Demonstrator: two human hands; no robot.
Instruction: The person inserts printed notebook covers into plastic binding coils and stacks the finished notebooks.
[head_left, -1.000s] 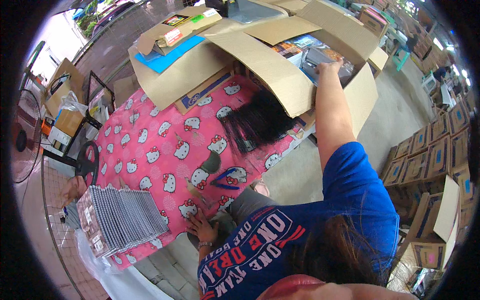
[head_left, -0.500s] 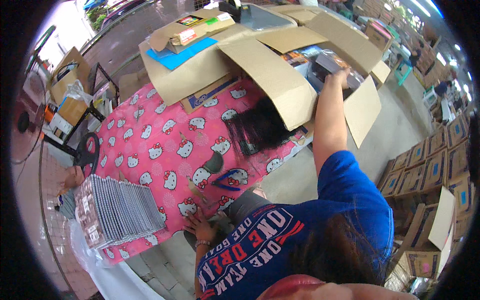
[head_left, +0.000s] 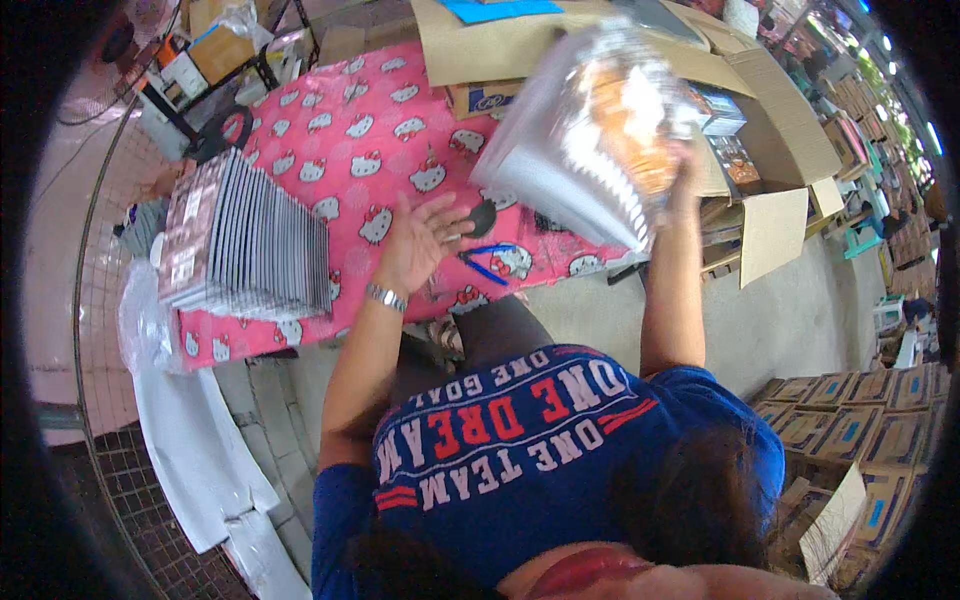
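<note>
My right hand grips the right edge of a clear plastic-wrapped pack of notebooks, with an orange and white cover and a row of white bumps along one edge. Motion blurs the pack, which is held tilted above the table. My left hand is raised over the pink patterned cloth, palm up, fingers spread and nothing in them. Beside it lie blue-handled pliers and a small dark rounded piece. A tall stack of notebooks stands at the table's left.
An open cardboard box at the far right holds more printed packs. Flattened cardboard lies at the back. Crumpled clear plastic hangs at the left corner. Stacked cartons stand on the floor at right.
My right hand has come out of the box and toward me, carrying the wrapped pack over the table. My left hand has lifted from the table's near edge and opened upward.
</note>
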